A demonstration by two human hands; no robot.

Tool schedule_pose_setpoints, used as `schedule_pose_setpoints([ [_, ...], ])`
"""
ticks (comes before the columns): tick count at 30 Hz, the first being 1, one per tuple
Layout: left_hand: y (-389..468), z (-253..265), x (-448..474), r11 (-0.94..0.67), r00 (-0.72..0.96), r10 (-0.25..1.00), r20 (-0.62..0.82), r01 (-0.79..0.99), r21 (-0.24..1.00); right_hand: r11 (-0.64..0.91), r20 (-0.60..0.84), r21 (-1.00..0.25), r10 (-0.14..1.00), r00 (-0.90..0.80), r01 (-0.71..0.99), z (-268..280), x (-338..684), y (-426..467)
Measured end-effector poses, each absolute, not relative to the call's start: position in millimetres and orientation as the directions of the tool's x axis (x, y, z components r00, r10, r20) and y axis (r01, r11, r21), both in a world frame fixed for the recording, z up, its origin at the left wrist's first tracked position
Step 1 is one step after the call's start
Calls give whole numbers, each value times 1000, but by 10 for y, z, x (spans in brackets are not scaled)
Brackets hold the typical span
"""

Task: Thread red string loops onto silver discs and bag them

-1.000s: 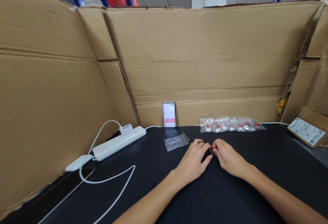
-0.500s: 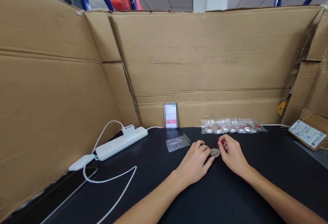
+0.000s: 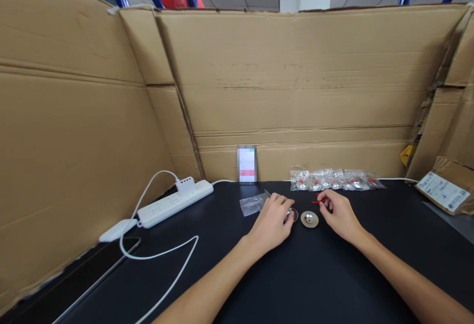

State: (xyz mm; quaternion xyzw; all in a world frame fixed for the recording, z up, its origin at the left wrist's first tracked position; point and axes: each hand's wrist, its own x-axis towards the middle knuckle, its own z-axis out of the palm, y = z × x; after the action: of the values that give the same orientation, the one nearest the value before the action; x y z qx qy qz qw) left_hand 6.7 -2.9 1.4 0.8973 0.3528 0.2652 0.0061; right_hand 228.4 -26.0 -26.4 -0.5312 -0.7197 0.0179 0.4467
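A small round metal finger cymbal (image 3: 309, 219) with a domed centre and a hole lies on the black tabletop between my hands. To its left, my left hand (image 3: 272, 219) has its fingers closed around a second shiny cymbal (image 3: 293, 215), which is partly hidden behind the thumb and fingertips. Just right of the lying cymbal, my right hand (image 3: 339, 215) pinches a thin red cord (image 3: 317, 202) a little above the table. A flat clear plastic bag (image 3: 252, 205) rests beside my left hand.
Several bagged cymbals (image 3: 335, 181) with red cords line the back cardboard wall (image 3: 296, 92). A phone (image 3: 246, 166) leans there. To the left are a white power strip (image 3: 174, 205) and a loose cable (image 3: 163, 257). A labelled parcel (image 3: 444, 193) sits at right.
My left hand has shifted left, and the cymbals now show as two separate discs, one in that hand and one on the table. My right hand still pinches the red cord, now stretched out leftward.
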Motion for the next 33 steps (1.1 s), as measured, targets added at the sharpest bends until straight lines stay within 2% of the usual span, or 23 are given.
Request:
schedule_pose_setpoints([
  [6, 17, 2, 29, -710, 601, 679, 422, 685, 166, 408, 538, -460, 834, -118, 789, -334, 2409, -182],
  [11, 43, -6, 0, -707, 617, 692, 374, 685, 176, 442, 589, -516, 805, -71, 734, -253, 2349, -222],
  [14, 47, 9, 5, -710, 599, 690, 405, 668, 223, 500, 612, -584, 789, -57, 639, -207, 2281, -264],
  [16, 45, 31, 18, -698, 556, 708, 436, 648, 306, 526, 624, -618, 780, -43, 585, -179, 2226, -300],
  [19, 48, 59, 49, -650, 470, 760, 450, 561, 512, 552, 645, -592, 762, -67, 587, -132, 2140, -362],
  [22, 62, 55, 94, -498, 400, 849, 344, 393, 773, 582, 669, -526, 733, -121, 620, -86, 2079, -418],
  [24, 69, 39, 125, -347, 383, 894, 232, 265, 900, 597, 680, -501, 719, -143, 627, -66, 2058, -444],
  [27, 57, 23, 166, -219, 415, 897, 151, 121, 968, 611, 683, -486, 712, -165, 625, -51, 2051, -462],
  [33, -52, 82, 212, -82, 499, 861, 93, -43, 996, 630, 676, -456, 705, -216, 629, -80, 2045, -476],
])
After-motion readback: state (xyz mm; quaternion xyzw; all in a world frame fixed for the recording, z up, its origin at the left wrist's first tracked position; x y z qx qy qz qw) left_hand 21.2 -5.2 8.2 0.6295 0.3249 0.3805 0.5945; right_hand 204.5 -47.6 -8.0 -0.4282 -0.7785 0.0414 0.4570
